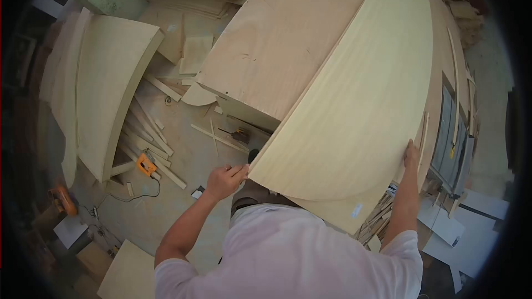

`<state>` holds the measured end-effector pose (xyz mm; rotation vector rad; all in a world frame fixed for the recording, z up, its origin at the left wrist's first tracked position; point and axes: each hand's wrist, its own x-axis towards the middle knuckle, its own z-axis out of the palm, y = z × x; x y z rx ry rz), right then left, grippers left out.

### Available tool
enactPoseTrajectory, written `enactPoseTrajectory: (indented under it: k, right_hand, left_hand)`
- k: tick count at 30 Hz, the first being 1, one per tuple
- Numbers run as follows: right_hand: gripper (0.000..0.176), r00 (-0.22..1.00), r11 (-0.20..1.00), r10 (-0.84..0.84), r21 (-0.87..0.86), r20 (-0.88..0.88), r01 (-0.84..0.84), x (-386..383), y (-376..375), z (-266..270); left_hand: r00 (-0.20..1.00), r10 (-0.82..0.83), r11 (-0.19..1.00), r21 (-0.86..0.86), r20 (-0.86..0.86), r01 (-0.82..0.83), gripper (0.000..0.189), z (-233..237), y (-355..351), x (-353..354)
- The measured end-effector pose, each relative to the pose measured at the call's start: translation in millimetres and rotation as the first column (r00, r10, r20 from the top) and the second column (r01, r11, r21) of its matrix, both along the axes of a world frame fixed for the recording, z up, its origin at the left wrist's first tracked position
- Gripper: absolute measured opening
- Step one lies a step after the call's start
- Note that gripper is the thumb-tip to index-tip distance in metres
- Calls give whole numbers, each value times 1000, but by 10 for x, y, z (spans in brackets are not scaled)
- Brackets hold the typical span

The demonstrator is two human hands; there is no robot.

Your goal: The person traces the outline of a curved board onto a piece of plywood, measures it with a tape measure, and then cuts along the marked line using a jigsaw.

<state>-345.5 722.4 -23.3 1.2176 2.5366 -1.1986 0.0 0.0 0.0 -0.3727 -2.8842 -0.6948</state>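
Note:
A large pale plywood panel [354, 94] with a curved edge lies in front of me, over another pale sheet [343, 210] that shows below its near end. My left hand [228, 180] is closed on the panel's near left corner, the fingertips at its edge. On the right side my right hand [410, 155] touches the panel's edge, its fingers pointing forward; how far they close round the edge is hard to make out. A browner wooden board [277, 39] extends along the panel's left side.
Left of me a curved wooden piece [108, 88] stands on the floor near wood strips [149, 127]. An orange power tool [146, 163] with a cord and another orange tool [65, 200] lie there. White sheets [465, 232] are at the lower right.

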Motion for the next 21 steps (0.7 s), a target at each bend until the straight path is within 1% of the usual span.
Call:
enactPoseTrajectory:
  k: [2, 3, 5, 8, 11, 14, 17, 21]
  right_hand:
    - [42, 980, 997, -67, 28, -189, 74, 64, -304, -98]
    - [40, 987, 996, -52, 64, -152, 63, 207, -185, 99]
    - [38, 988, 996, -7, 83, -156, 20, 138, -342, 169]
    - [40, 992, 994, 9, 113, -123, 5, 144, -348, 169]
    - [43, 986, 988, 72, 148, -149, -50, 79, -212, 68]
    - [40, 988, 989, 52, 144, -147, -30, 97, -369, 158]
    - [41, 993, 991, 85, 111, -86, -75, 94, -386, 278]
    - [40, 993, 992, 82, 105, -90, -72, 78, -339, 259]
  left_hand:
    - [999, -33, 999, -36, 5, 33, 38, -71, -135, -25]
    - [999, -41, 999, -10, 21, 42, 37, 43, 35, 12]
    - [999, -33, 999, -8, -28, 33, 36, 40, -10, -64]
    - [998, -54, 998, -25, -34, 54, 34, 72, -40, -87]
    - [994, -92, 994, -56, -62, 89, 31, 6, -75, -128]
    - [988, -120, 990, -85, -94, 113, 27, -66, -130, -137]
    - [984, -158, 986, -72, -79, 152, 23, -33, -156, -201]
    - [976, -204, 976, -89, -75, 197, 21, -93, -203, -231]
